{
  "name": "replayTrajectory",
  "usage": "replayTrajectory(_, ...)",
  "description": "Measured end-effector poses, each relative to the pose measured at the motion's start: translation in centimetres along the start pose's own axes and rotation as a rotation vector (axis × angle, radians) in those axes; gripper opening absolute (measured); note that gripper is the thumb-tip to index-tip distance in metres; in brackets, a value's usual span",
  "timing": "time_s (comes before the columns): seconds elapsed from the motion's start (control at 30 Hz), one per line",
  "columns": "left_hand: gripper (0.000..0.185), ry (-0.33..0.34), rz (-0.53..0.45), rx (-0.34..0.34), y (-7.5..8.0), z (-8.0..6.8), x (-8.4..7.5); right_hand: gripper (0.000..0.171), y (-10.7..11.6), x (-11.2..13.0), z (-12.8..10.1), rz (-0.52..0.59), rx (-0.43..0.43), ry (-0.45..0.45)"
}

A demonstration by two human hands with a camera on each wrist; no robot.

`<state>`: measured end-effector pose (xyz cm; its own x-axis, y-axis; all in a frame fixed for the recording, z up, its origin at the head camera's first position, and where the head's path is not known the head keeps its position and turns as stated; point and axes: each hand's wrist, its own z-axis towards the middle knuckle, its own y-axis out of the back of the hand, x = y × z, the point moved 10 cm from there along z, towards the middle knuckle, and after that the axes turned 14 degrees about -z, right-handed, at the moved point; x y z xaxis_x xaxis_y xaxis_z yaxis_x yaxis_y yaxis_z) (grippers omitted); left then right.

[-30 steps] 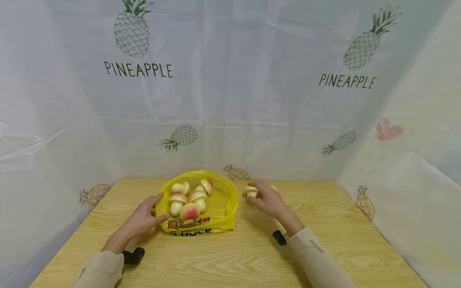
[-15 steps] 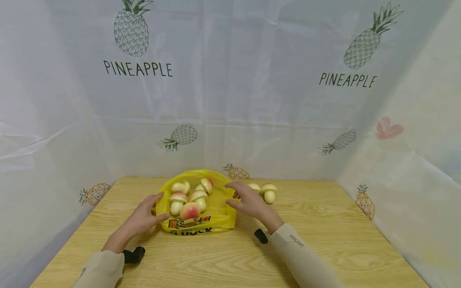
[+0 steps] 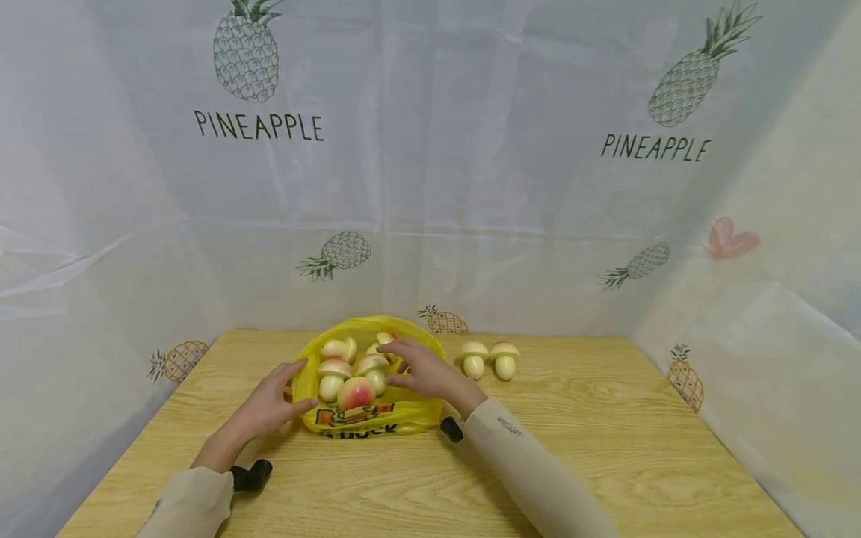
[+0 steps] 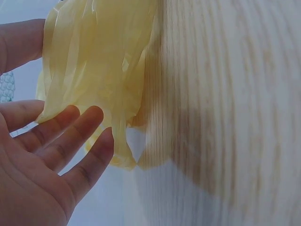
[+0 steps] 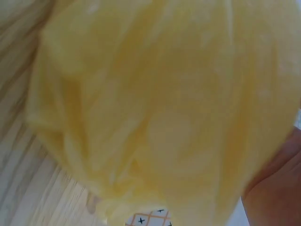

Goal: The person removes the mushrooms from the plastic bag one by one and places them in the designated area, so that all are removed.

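Observation:
A yellow plastic bag [image 3: 430,415] lies with its mouth spread wide on the table. Inside it are several cream toy mushrooms [image 3: 331,377] with reddish caps, and a round piece blushed red [image 3: 356,393]. My left hand [image 3: 269,403] is at the bag's left side, fingers spread and lightly bent against the plastic, as the left wrist view also shows. Over the bag's right part reaches my right hand [image 3: 430,373], thumb and index finger apart beside the back mushrooms, with nothing seen between them. The bag's wall hides its fingers in the right wrist view.
Two more toy mushrooms, a left one [image 3: 474,360] and a right one [image 3: 504,360], stand on the wooden table [image 3: 605,441] right of the bag. A pineapple-print sheet [image 3: 471,187] walls the table at the back and sides.
My right hand has moved left from beside the two mushrooms on the table to over the bag, uncovering that pair. My left hand and the bag have stayed nearly still.

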<state>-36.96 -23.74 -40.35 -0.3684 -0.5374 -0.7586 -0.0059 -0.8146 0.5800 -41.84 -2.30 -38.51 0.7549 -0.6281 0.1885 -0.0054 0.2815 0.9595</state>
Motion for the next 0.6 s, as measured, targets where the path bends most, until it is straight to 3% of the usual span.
replayTrajectory(0.3, 0.079, -0.008, -0.004, -0.002, 0.0, 0.1, 0.1, 0.066, -1.4, 0.7, 1.4, 0.012, 0.07, 0.035)
replayTrajectory(0.6, 0.078, -0.005, -0.004, -0.004, 0.0, 0.1, -0.1, 0.069, -2.1, 1.2, 2.0, -0.06, 0.094, 0.056)
